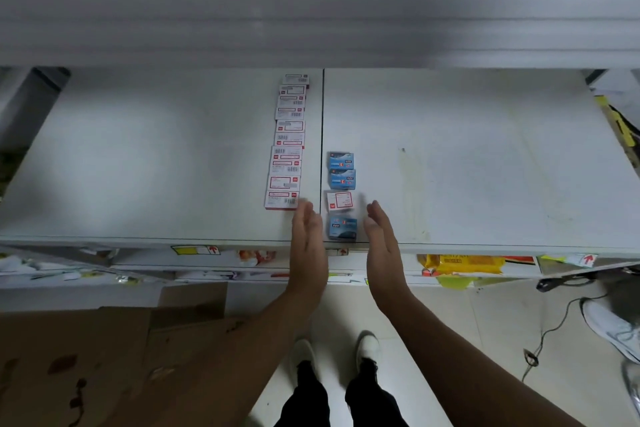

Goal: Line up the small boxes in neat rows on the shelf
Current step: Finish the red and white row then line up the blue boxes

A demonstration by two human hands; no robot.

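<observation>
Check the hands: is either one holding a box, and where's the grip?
Nothing is held. Left hand and right hand are flat and open, either side of the nearest blue box in the short row; whether they touch it can't be told.

On the white shelf (450,166), a long row of red-and-white boxes (286,146) lies left of its centre seam, a short row of four boxes (341,196) right of it, flanked by the flat left hand (308,246) and right hand (382,246).
</observation>
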